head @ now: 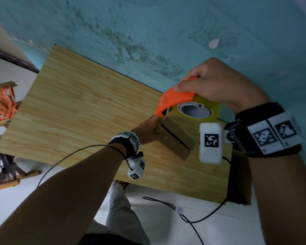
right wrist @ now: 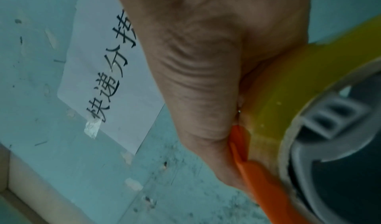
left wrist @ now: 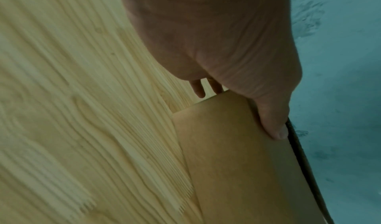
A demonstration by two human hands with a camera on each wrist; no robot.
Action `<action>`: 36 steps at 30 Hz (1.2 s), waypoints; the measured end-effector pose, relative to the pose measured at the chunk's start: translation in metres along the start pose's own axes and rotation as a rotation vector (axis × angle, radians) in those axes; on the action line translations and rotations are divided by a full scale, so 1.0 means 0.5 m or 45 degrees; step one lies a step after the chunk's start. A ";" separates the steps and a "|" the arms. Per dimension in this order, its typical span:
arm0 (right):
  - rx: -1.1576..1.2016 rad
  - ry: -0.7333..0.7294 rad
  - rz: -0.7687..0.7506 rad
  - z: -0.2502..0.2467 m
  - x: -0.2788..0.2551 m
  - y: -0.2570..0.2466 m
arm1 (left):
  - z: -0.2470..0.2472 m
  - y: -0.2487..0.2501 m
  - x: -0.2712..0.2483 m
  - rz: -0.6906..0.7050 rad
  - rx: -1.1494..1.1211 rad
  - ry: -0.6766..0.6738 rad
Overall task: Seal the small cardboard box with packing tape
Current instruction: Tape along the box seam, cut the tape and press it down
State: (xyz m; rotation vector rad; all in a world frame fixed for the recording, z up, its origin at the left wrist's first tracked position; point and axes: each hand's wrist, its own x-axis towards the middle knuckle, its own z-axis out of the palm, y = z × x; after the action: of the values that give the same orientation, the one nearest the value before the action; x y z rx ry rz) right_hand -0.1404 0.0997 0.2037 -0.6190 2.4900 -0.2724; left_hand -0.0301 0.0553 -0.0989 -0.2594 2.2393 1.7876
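Observation:
The small cardboard box point(head: 177, 138) lies on the wooden table point(head: 74, 110), with a dark seam along its closed top flaps. My left hand point(head: 155, 129) grips its far-left end; in the left wrist view the thumb point(left wrist: 274, 126) presses the top by the seam and the fingers point(left wrist: 199, 89) reach past the far edge of the box point(left wrist: 233, 159). My right hand point(head: 185, 82) grips an orange tape dispenser point(head: 168, 101) with a yellowish tape roll point(head: 198, 110), held just above the box's far end. The dispenser's nose nearly meets my left fingertips. The dispenser point(right wrist: 259, 180) and roll point(right wrist: 299, 87) sit against my right palm point(right wrist: 206, 80).
The table stands against a stained teal wall point(head: 148, 32), where a paper notice point(right wrist: 88, 74) is taped. An orange woven rack point(head: 0, 103) stands at the left. A dark box point(head: 240, 183) sits under the table's right end. A cable point(head: 184, 216) trails across the tiled floor.

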 end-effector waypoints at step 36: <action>0.167 0.062 -0.001 -0.050 -0.075 0.012 | 0.037 -0.037 -0.003 0.079 -0.414 0.360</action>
State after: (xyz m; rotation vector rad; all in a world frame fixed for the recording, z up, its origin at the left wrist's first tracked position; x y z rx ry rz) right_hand -0.1289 0.1246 0.2402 -0.5659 2.4940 -0.4523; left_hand -0.0214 0.0692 -0.1196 -0.5423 2.1389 2.2723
